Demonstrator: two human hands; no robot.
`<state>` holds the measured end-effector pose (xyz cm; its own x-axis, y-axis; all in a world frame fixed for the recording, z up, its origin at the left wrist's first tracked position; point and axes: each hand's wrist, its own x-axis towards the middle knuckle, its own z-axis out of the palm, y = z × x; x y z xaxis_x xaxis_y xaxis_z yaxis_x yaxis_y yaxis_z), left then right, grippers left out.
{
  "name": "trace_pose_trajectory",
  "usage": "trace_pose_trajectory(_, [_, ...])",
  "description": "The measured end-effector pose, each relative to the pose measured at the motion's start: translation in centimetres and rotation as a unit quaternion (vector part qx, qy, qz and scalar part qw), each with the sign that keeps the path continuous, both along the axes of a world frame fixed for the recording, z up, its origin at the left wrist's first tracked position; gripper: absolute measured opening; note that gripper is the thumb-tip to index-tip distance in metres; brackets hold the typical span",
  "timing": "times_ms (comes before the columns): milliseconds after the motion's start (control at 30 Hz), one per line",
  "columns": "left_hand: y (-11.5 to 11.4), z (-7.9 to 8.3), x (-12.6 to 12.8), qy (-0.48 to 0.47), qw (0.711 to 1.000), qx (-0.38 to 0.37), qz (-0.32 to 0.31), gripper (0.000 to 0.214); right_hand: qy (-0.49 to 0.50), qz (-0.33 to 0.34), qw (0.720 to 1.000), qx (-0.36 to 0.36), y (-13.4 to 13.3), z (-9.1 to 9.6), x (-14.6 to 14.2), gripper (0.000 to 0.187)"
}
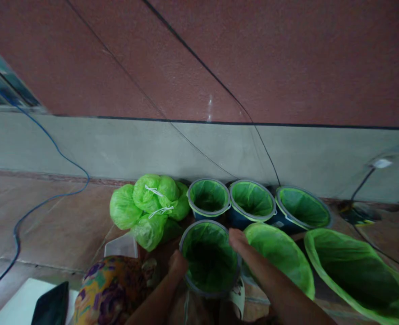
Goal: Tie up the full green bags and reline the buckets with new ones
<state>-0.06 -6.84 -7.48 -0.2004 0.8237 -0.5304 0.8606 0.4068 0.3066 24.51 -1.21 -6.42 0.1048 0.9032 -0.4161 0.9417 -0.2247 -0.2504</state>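
A blue bucket (208, 289) lined with a green plastic bag stands on the floor right in front of me. My left hand (178, 263) is closed on the liner at the bucket's left rim. My right hand (237, 239) grips the liner at the right rim, fingers curled over the edge. Both forearms reach in from the bottom of the view.
Three more green-lined buckets (252, 201) stand in a row against the wall, two larger lined ones (355, 266) to the right. Tied green bags (150, 205) lie left of the buckets. A blue cable (52, 189) snakes over the floor at left. Patterned cloth (111, 289) covers my knee.
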Motion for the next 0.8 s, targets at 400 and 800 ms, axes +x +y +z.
trace_pose_trajectory(400, [3.1,1.2,-3.6,0.033,0.998,0.046,0.031,0.051,-0.035,-0.106,0.993,-0.031,-7.7,-2.4,-4.3,0.032])
trace_pose_trajectory(800, [-0.4,-0.1,-3.9,0.059,0.995,0.074,0.007,0.022,-0.014,-0.086,0.996,0.023,-6.1,-2.5,-2.8,0.028])
